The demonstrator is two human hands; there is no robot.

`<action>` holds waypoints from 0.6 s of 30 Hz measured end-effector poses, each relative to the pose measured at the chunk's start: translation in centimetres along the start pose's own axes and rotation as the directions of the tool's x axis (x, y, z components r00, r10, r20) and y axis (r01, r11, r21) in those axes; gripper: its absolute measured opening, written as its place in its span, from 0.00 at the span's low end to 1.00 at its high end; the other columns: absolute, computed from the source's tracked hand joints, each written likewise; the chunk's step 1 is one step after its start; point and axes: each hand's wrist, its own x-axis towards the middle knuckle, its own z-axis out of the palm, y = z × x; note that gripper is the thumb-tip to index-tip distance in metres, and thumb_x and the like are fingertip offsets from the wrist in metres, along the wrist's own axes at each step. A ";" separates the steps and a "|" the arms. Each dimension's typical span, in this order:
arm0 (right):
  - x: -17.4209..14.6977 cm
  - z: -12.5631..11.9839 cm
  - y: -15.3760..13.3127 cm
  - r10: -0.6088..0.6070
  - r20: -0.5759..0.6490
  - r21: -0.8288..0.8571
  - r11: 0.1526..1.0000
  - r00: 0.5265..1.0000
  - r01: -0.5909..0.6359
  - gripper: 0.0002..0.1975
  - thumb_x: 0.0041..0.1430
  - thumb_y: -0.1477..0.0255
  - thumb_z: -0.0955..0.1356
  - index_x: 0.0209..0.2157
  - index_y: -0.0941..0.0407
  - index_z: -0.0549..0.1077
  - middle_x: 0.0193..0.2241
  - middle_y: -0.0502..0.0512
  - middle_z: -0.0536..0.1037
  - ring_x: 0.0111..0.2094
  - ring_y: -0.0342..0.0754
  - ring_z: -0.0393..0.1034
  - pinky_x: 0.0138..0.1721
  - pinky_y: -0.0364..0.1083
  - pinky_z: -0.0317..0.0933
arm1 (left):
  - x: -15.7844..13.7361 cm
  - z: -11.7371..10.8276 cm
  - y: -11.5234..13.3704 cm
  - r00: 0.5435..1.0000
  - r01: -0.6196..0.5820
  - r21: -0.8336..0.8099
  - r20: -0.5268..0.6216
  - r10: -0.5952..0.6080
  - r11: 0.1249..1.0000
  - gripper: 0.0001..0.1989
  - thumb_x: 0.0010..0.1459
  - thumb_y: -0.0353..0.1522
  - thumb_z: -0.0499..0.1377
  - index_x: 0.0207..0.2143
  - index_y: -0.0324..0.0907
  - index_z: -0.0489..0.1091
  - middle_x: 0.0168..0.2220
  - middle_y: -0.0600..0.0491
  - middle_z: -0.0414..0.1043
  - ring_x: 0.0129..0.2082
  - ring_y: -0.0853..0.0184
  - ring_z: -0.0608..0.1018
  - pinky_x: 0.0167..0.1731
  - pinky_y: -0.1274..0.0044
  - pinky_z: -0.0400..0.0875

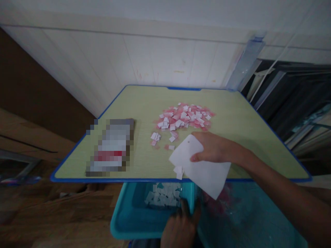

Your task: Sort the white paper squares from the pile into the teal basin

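My right hand point(210, 148) grips a white card point(207, 168) with a small hole near one corner, low over the table's front edge. Several small white paper squares point(179, 171) lie against its left side at that edge. Farther back is a pile of white squares and pinkish bits point(184, 117), with small clusters point(155, 137) before it. Below the table's edge, a turquoise basin point(119, 220) holds many white squares point(164, 195). My left hand point(179, 224) is at its right rim, index finger and thumb on either side; the other fingers are partly hidden.
The pale green table point(144, 100) has a blue rim and stands against a white panelled wall point(165, 58). A blurred-out flat object point(111, 148) lies on its left. At the right are a clear plastic container point(245, 63) and dark stacked panels point(292, 93). A teal surface point(258, 213) lies below right.
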 end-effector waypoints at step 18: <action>-3.1 -4.3 1.0 -0.132 -0.141 -0.516 0.856 0.981 0.041 0.13 0.61 0.73 0.61 0.46 0.58 0.70 0.31 0.61 0.76 0.32 0.54 0.70 0.29 0.48 0.52 | -0.1 0.7 0.1 0.996 0.004 -0.008 -0.094 -0.005 1.000 0.28 0.59 0.28 0.53 0.61 0.56 0.57 0.47 0.37 0.73 0.28 0.64 0.79 0.26 0.76 0.74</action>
